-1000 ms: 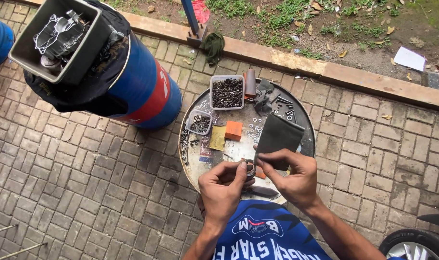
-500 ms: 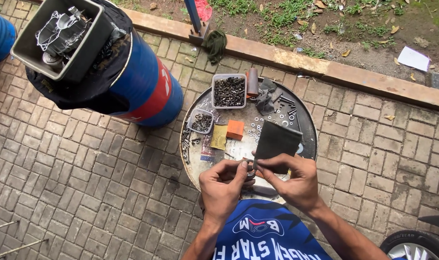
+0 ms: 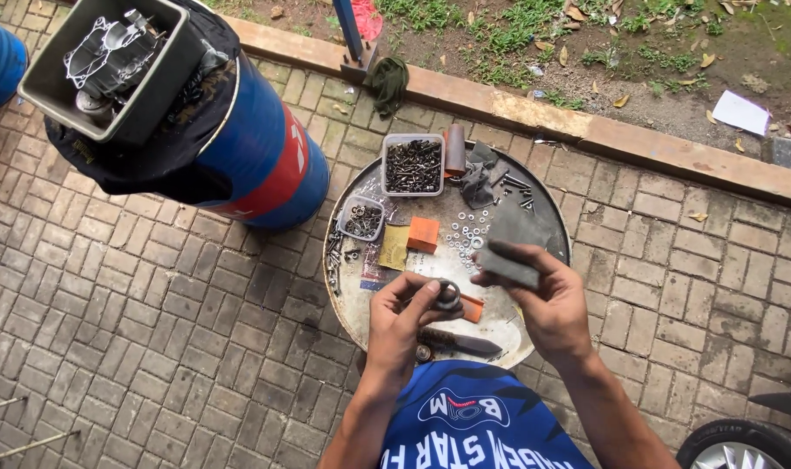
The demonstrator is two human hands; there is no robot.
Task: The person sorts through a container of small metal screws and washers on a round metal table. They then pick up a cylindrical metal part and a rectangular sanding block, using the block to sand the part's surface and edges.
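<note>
The left hand (image 3: 404, 321) is raised over the near edge of a round metal tray (image 3: 361, 308), with the wrist bent a little and the palm turned to the right. Its fingers are closed together on a small round metal part (image 3: 448, 295), ring-shaped and dull grey, which looks like a bearing; thumb and forefinger pinch it from both sides. The right hand (image 3: 547, 304) is just beside it, palm turned down and inward, and its fingers are clamped on a folded piece of dark grey sheet (image 3: 510, 252), flat and matt, perhaps abrasive paper, but I cannot tell for sure. The two hands are near each other and do not touch.

The tray serves as the surface and is pale, scratched and stained. On its far part stands a clear rectangular plastic box (image 3: 413, 164) full of dark screws, and to the left of it a smaller clear box (image 3: 362, 217) with mixed small hardware. An orange block (image 3: 422, 234) lies near the middle, with small shiny washers (image 3: 465, 233) scattered beside it. A dark knife-like tool (image 3: 461, 343) lies on the near rim below the hands. To the left of the tray stands a blue drum (image 3: 265, 156) with a red band, on grey paving bricks (image 3: 152, 330).
</note>
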